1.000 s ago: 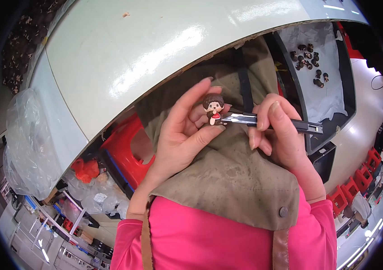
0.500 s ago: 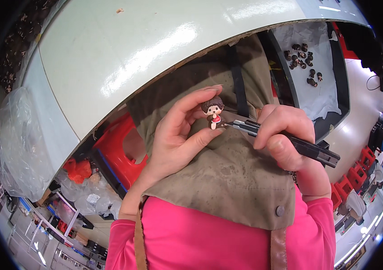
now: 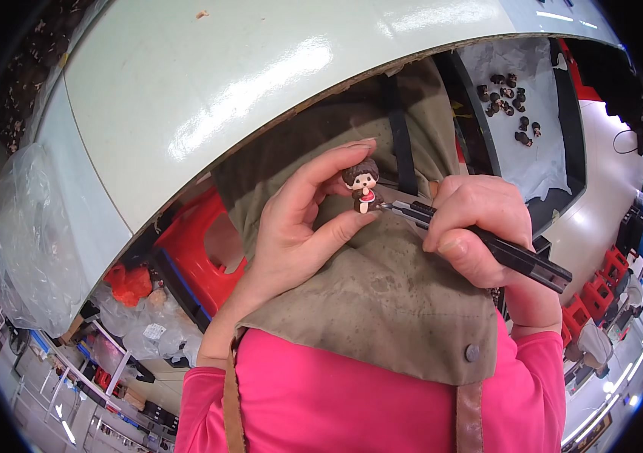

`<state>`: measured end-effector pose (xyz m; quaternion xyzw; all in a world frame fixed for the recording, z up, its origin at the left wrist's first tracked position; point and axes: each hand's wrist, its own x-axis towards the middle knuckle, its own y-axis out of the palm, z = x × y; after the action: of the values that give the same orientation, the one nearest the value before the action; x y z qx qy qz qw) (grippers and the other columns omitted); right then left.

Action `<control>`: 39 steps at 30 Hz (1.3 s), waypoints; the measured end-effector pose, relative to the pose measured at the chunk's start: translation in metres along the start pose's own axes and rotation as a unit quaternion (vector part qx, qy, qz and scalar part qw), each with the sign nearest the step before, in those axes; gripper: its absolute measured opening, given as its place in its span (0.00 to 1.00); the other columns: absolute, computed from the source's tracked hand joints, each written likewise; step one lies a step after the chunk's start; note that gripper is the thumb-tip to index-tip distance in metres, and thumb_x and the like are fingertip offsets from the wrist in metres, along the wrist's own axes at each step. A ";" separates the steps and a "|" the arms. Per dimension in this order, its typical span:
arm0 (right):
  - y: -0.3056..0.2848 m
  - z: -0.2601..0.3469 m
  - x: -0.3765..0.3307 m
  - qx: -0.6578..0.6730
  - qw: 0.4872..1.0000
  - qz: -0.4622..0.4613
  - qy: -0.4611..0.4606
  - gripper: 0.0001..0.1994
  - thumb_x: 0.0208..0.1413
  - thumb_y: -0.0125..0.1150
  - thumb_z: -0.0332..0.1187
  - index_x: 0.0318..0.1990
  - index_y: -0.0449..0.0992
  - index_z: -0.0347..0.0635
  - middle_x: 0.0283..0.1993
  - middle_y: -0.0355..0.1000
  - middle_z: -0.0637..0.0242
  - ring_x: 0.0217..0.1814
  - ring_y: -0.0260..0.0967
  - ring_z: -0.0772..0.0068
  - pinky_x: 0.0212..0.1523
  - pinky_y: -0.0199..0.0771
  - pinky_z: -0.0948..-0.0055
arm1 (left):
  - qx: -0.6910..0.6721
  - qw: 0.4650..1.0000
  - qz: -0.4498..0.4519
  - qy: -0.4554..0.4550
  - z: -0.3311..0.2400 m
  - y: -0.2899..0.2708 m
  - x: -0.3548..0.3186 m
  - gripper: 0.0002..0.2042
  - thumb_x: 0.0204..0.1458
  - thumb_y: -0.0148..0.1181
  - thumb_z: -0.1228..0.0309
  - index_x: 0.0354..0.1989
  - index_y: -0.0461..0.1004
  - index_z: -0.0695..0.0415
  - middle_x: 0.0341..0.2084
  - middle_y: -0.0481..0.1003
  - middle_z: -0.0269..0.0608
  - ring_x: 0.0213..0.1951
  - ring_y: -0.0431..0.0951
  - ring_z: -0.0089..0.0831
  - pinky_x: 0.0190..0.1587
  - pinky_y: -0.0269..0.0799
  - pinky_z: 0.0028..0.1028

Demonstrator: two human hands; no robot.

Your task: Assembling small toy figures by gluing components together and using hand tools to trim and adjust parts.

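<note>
— Brown-haired and tiny: is that a doll figurine (image 3: 361,185) in the left hand (image 3: 295,226)?

— Yes, a small figure with a brown head, pale face and red dress. The left thumb and forefinger pinch it at the head and the feet, held up in front of the olive-brown apron (image 3: 382,302), just below the edge of the pale green table (image 3: 208,83).

— And the right hand (image 3: 480,226)?

— Its fingers are closed around a black utility knife (image 3: 480,241), gripped like a pen. The metal tip of the blade touches the figurine's lower side, near the dress.

— So which step is this?

— I judge it to be trimming: the blade is set against the figure's edge, as if to shave off a seam or a burr. The cut looks begun or about to begin, not finished.

— What does the next move call for?

— A short, shallow stroke, I think, with the blade kept clear of the left thumb, which lies close under it. The pinch must stay firm so the figure doesn't twist.

— Anything else nearby?

— More dark figurines (image 3: 506,102) lie on a white sheet (image 3: 540,158) well off to the right, and a red stool (image 3: 193,241) stands under the table.
</note>
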<state>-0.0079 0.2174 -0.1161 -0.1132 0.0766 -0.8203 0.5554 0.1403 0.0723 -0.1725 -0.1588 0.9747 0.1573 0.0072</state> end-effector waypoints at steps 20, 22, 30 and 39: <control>0.024 0.001 -0.008 0.219 0.931 -0.103 0.273 0.21 0.62 0.39 0.47 0.22 0.62 0.42 0.16 0.60 0.64 0.14 0.52 0.83 0.13 0.50 0.87 | 0.007 1.000 -0.007 -0.021 0.005 -0.002 -0.005 0.27 0.46 0.58 0.85 0.57 0.58 0.64 0.56 0.62 0.51 0.49 0.69 0.26 0.52 0.65 0.24; 0.027 0.002 -0.007 0.248 0.918 -0.114 0.286 0.21 0.62 0.39 0.48 0.22 0.61 0.42 0.17 0.61 0.64 0.14 0.52 0.83 0.13 0.50 0.87 | 0.001 1.000 -0.009 -0.018 0.003 -0.002 -0.006 0.27 0.46 0.57 0.85 0.57 0.58 0.64 0.56 0.62 0.51 0.49 0.69 0.26 0.52 0.65 0.24; 0.020 0.008 -0.008 0.009 0.998 -0.037 0.046 0.12 0.56 0.48 0.33 0.22 0.68 0.40 0.20 0.65 0.66 0.18 0.56 0.73 0.21 0.56 0.74 | 0.002 1.000 -0.022 0.004 0.003 -0.001 -0.009 0.26 0.46 0.57 0.86 0.56 0.59 0.64 0.57 0.60 0.52 0.48 0.69 0.24 0.50 0.66 0.23; 0.018 0.019 0.002 0.105 0.966 -0.033 0.235 0.18 0.60 0.43 0.40 0.20 0.63 0.40 0.15 0.61 0.69 0.14 0.51 0.83 0.17 0.50 0.82 | 0.050 0.997 -0.050 0.014 0.005 0.000 -0.012 0.23 0.45 0.60 0.83 0.53 0.65 0.63 0.52 0.67 0.45 0.44 0.73 0.24 0.46 0.70 0.23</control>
<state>0.0121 0.2087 -0.1020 0.1389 0.1142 -0.8449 0.5037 0.1513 0.0772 -0.1766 -0.2086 0.9723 0.1054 0.0096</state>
